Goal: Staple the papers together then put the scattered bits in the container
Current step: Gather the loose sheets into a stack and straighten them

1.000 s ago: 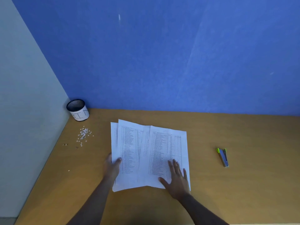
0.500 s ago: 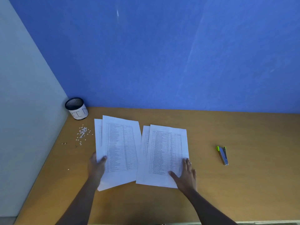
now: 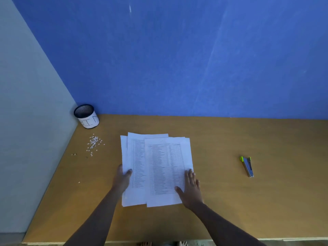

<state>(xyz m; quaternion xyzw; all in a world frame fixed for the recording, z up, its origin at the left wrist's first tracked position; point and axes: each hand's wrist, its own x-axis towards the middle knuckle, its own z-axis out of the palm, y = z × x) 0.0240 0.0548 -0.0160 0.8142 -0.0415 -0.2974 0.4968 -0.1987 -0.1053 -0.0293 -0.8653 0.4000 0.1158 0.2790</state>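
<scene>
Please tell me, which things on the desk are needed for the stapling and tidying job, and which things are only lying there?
Needed for the job:
papers, under the left hand and right hand
stapler
scattered white bits
container

Only lying there:
two small brownish specks by the left wall; what they are is too small to tell

A: Where are the papers point(image 3: 159, 167)?
B: They lie flat at the middle of the table point(image 3: 230, 201), white printed sheets, overlapped but with uneven edges.
A: And the stapler point(image 3: 247, 166)?
B: It is grey with green tips, closed, well apart to the right.
A: The bits point(image 3: 94, 143)?
B: Small white ones, scattered near the black mesh container point(image 3: 86, 116), which stands upright in the left corner.
</scene>
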